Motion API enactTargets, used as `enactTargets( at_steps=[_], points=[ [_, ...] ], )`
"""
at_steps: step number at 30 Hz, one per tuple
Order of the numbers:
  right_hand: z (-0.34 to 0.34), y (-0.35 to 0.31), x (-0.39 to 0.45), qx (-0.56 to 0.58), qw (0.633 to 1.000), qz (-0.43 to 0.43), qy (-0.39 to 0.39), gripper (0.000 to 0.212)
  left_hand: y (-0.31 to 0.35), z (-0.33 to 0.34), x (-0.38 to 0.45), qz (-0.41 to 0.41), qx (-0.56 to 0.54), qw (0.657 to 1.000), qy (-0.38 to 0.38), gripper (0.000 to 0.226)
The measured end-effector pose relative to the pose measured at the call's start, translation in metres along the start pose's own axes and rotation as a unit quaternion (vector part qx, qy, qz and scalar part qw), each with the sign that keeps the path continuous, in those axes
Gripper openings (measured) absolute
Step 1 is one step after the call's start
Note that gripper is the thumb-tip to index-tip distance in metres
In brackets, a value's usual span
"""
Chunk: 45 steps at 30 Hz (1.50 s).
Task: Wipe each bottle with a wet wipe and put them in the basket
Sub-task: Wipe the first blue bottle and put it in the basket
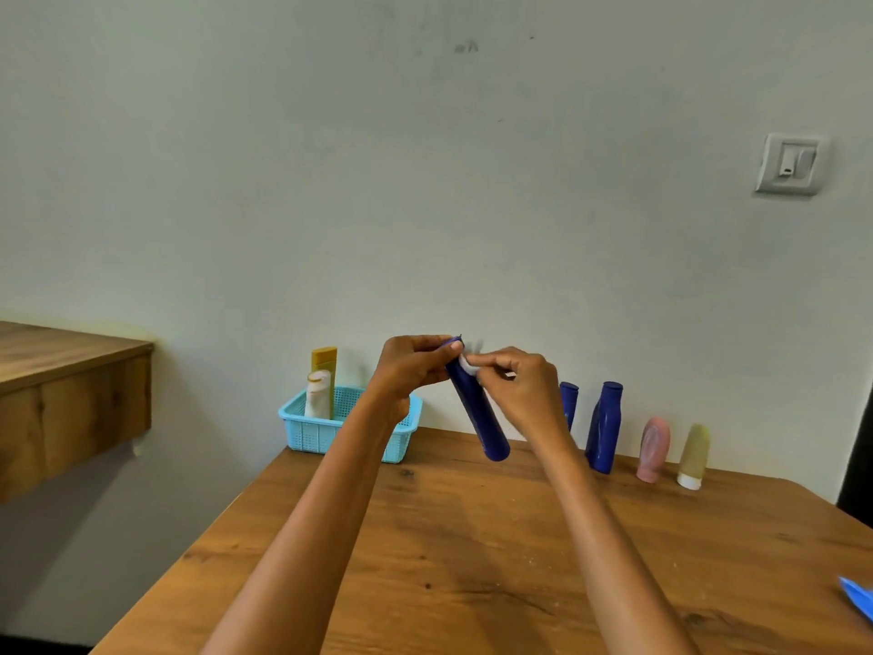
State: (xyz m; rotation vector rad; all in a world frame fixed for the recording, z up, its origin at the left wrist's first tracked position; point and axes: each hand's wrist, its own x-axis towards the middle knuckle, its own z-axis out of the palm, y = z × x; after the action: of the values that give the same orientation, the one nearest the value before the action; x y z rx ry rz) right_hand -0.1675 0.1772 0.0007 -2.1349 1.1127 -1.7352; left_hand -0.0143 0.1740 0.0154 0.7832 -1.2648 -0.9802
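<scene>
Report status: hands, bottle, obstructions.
Left hand grips dark blue bottle aloft. Right hand pinches white wipe near its cap. Nothing blocking basket.

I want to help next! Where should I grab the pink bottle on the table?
Probably around the wide middle of the pink bottle, coming from the front. It stands upright on its cap, so the narrow base looks tippy, and the yellowish bottle stands close on its right.

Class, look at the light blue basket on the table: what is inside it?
Inside the basket stand two bottles: a white one in front, a yellow one behind it. The left hand and forearm cover the basket's right part, so anything there is hidden.
</scene>
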Motion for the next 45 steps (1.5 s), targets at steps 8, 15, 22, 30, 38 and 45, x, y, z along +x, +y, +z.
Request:
enactTargets(
  at_steps=[8,15,22,30,38,45],
  points=[
    [-0.004,0.003,0.000,0.050,0.997,0.045,0.024,0.022,0.000,0.007,-0.003,0.025,0.050,0.994,-0.093,0.017],
    [-0.013,0.010,-0.003,0.031,0.998,0.044,-0.012,0.014,0.000,0.005,-0.001,0.039,0.042,0.998,-0.017,0.028],
    [0.004,0.005,-0.003,0.003,1.000,-0.006,0.011,0.025,0.000,0.005,0.000,0.048,0.009,0.999,0.005,0.024],
    [0.009,0.023,-0.013,-0.013,0.999,-0.019,0.043,0.018,0.003,-0.010,0.002,0.046,-0.010,0.997,0.066,0.026],
    [0.015,0.000,-0.005,-0.001,0.996,-0.092,0.006,0.031,0.001,0.004,-0.004,0.037,0.009,0.999,0.020,0.015],
    [0.015,0.022,-0.018,0.002,0.995,-0.095,-0.004,0.021,0.002,-0.009,-0.004,0.031,0.000,0.994,0.106,0.028]
  ],
)
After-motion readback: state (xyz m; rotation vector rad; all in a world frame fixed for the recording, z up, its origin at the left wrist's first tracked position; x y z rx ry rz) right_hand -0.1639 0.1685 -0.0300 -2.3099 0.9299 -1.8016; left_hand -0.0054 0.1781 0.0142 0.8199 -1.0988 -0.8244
